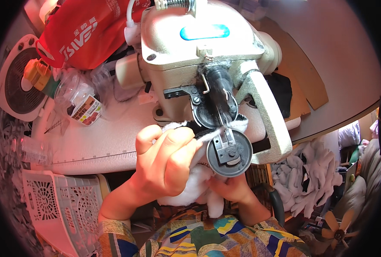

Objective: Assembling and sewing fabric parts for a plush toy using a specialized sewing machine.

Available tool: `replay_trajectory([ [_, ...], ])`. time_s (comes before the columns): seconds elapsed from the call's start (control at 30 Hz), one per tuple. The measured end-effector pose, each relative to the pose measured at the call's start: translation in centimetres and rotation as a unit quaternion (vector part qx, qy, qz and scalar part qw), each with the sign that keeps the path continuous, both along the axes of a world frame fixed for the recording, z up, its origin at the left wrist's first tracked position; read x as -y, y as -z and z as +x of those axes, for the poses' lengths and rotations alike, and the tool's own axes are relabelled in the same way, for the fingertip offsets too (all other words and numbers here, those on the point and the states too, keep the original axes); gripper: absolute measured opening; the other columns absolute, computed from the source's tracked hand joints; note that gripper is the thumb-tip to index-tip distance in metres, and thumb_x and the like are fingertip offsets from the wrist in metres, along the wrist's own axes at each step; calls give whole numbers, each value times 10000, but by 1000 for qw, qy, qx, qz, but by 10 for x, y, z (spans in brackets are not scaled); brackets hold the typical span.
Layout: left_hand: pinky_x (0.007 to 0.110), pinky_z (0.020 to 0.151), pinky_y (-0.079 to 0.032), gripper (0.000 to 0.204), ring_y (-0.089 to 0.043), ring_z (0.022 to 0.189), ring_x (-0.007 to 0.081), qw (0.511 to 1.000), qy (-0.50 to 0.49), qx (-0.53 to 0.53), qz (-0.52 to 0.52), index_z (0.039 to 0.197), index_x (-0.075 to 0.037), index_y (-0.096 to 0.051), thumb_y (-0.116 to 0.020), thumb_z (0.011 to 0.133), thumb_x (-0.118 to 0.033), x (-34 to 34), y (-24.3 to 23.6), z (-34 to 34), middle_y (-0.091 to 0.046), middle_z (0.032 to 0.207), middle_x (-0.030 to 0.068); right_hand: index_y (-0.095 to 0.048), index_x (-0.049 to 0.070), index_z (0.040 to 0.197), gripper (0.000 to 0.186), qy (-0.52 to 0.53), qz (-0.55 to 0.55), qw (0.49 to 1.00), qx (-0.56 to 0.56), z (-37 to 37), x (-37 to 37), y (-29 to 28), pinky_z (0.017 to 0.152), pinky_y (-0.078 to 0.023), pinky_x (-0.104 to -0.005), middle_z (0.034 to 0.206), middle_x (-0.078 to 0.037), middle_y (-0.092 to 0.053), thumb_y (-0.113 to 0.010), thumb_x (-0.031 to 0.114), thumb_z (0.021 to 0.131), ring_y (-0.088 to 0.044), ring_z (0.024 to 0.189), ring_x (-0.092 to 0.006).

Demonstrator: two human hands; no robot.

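The left hand (167, 160) pinches white fluffy fabric (183, 190) at 8 o'clock of the round grey disc (242, 150), apparently steadying its edge; the partly hidden right hand's (234, 189) grip, at 6 o'clock, I cannot tell

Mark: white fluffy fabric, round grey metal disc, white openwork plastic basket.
White fluffy fabric (194, 184), head view: hanging bulge.
Round grey metal disc (241, 152), head view: flat face.
White openwork plastic basket (79, 202), head view: patterned wall.

room for a hand over the table (111, 139) left of the left hand (165, 158), jar (85, 110) farther left, machine (169, 64) blocking the far side, disc (243, 160) close at right, bracket (271, 111) beyond it
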State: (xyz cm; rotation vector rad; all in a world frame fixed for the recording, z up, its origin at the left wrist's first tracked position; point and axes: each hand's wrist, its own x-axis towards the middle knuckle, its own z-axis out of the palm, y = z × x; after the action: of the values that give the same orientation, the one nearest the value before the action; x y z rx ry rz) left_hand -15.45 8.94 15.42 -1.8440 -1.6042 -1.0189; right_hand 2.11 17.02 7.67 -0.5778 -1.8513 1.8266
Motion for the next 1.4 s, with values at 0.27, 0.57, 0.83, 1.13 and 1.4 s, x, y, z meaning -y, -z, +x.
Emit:
replay_trajectory([
  [0.27,363,683,-377,170,-499,679,261,973,13,140,-182,844,5,-532,-623,741,-94,3,-35,-4,-570,766,117,-569,-9,1201,464,32,-1,999,18,5,2,-9,920,-446,-324,1205,-133,-596,-637,108,757,-569,1086,-194],
  [0.57,348,675,-413,56,-560,680,261,937,48,279,-205,832,-10,-555,-580,839,-60,4,-33,-17,-576,732,103,-447,-35,1308,614,-5,-75,997,-16,9,-4,-1,1009,-373,-349,1250,-151,-542,-630,119,743,-510,1163,-217],
  [0.83,408,876,-423,123,-533,907,214,812,223,540,4,878,-42,-494,-611,879,-81,14,-13,-5,-517,884,84,-327,-42,1362,723,93,58,994,14,4,0,1,999,-380,-350,1237,-149,-501,-657,60,728,-502,1141,-223],
  [1.13,287,783,-333,239,-414,842,157,579,389,716,17,863,-98,-476,-603,926,-291,36,-6,14,-461,846,36,-161,-34,1383,833,235,167,950,-117,1,12,5,1069,-260,-394,1339,-196,-347,-669,36,727,-378,1250,-272],
  [1.4,253,716,-337,249,-406,831,144,568,366,737,20,818,-140,-470,-653,900,-288,42,-10,20,-466,820,8,-87,-25,1395,856,252,229,931,-129,2,16,5,1089,-219,-451,1369,-248,-295,-647,80,757,-326,1295,-341],
])
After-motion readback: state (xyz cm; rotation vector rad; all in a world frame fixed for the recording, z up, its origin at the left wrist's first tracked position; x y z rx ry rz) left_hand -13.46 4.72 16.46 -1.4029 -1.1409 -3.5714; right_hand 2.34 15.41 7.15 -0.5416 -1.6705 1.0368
